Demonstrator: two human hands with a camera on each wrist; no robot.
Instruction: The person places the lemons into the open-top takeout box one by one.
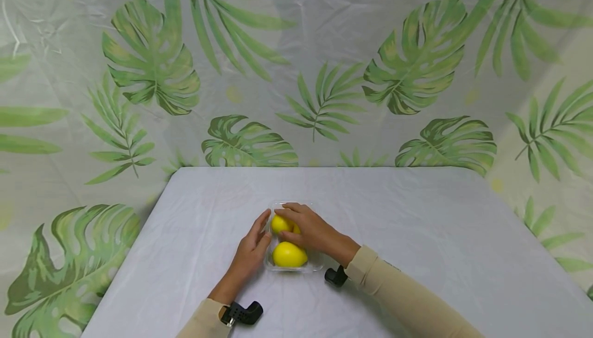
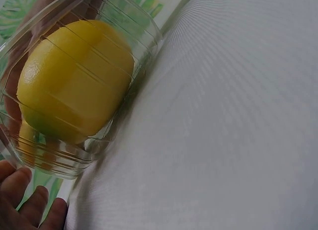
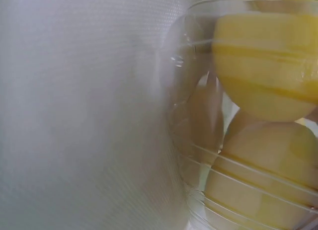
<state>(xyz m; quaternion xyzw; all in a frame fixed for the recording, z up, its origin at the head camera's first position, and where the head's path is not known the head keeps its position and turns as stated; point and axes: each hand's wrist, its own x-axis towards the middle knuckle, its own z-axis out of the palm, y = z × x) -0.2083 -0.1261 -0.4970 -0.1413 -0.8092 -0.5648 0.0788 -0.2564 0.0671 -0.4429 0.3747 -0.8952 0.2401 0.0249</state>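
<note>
A clear plastic box (image 1: 273, 268) with ridged walls stands on the table. Inside it, a yellow lemon (image 1: 289, 254) lies at the near end, and a second lemon (image 1: 280, 224) lies behind it. My right hand (image 1: 311, 229) reaches in from the right and grips that farther lemon between thumb and fingers, covering part of it. Along the box's left wall, my left hand (image 1: 252, 248) rests with fairly straight fingers. The left wrist view shows its fingertips (image 2: 16, 185) by the box's end. Through the wall in the right wrist view, both lemons (image 3: 266, 66) appear close together.
A white cloth covers the table (image 1: 394, 214), whose far edge meets a leaf-print backdrop (image 1: 324, 29). Each wrist carries a small black camera (image 1: 243, 313), the right one (image 1: 335, 276) close to the box's near right corner.
</note>
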